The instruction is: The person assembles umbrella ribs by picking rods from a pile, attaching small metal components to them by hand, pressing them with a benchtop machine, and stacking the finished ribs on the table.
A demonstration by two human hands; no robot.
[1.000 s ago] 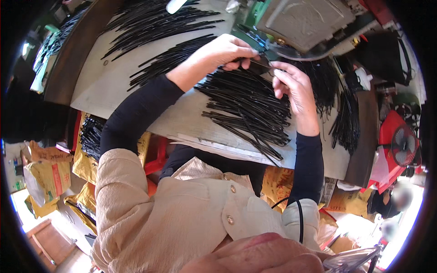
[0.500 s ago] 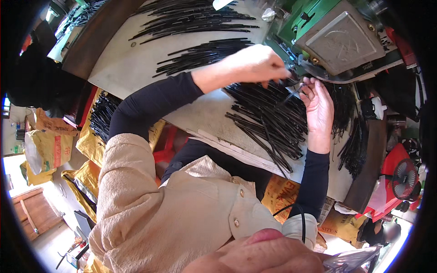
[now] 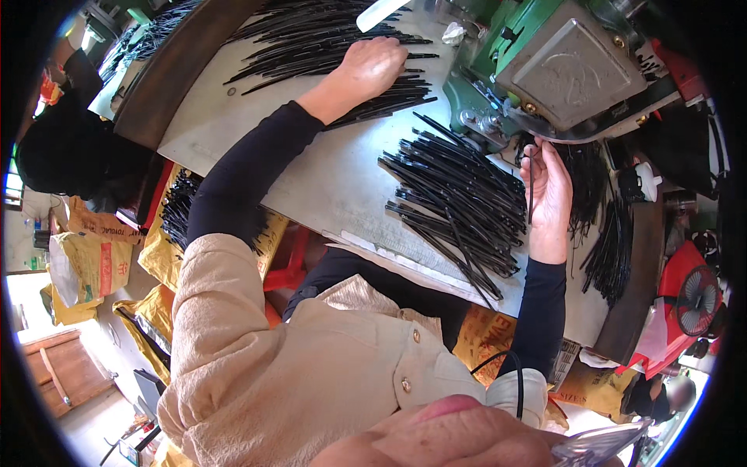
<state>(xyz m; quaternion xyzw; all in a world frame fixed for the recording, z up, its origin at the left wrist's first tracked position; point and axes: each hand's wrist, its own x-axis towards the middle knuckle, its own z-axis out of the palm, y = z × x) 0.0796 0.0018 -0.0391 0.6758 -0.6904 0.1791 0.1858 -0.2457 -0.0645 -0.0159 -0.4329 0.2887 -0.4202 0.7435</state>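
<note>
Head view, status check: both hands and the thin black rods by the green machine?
Left hand on far pile of thin black rods. Right hand pinching one rod at green metal machine. Nothing between.

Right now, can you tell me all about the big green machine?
The machine sits at the table's far right corner. Its body looks like green painted metal, with a flat grey plate on top fixed by brass-coloured screws, and a darker metal part with bolts along its lower front edge. It looks tilted in this view. The right hand holds a thin black rod just under its front edge. Black rods lie piled beside it.
</note>
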